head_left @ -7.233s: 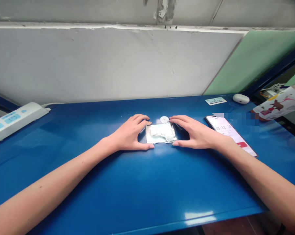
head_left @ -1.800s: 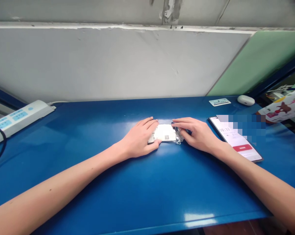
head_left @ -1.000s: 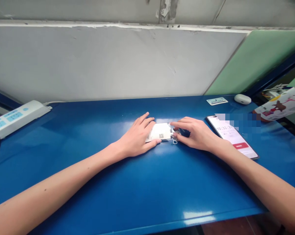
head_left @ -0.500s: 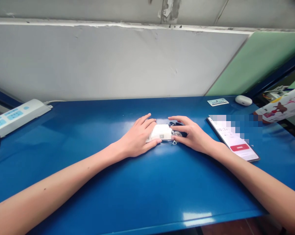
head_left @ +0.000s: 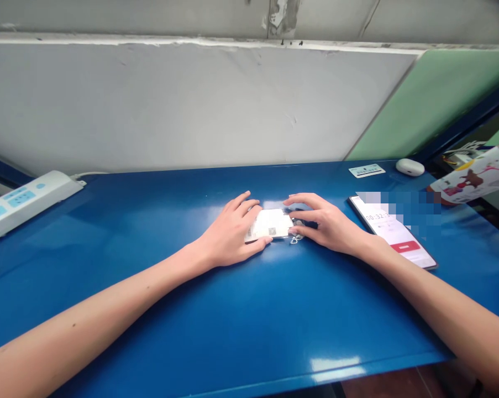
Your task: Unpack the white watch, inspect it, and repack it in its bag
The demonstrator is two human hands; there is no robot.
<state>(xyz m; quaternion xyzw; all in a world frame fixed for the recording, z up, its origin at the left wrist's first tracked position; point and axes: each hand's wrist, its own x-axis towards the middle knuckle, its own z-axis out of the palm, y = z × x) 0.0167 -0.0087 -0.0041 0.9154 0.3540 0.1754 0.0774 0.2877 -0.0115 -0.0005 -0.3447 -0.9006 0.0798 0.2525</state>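
A flat white card in a clear sleeve [head_left: 273, 222] lies on the blue table, with a small dark printed square near its lower edge. Around its left end is my left hand [head_left: 234, 232], thumb along the near edge and fingers over the far corner. My right hand [head_left: 327, 224] curls at the other end, its thumb and middle fingertips touching the sleeve's right edge while the index finger stays lifted. A short silvery ball chain [head_left: 294, 239] pokes out below the right fingertips. The space under the right palm is partly hidden.
To the right, a phone [head_left: 410, 246] shows a running timer beside my forearm. Behind it sit a printed card [head_left: 367, 171] and a white earbud case [head_left: 410, 167]. A printed bag [head_left: 477, 179] leans at the far right; a power strip [head_left: 29, 198] lies left. A wall backs the table [head_left: 241, 326].
The white piece now looks flatter and reaches the right fingertips. Dark bits that showed beside it are mostly hidden. My right fingers have closed in slightly; the left hand has barely moved.
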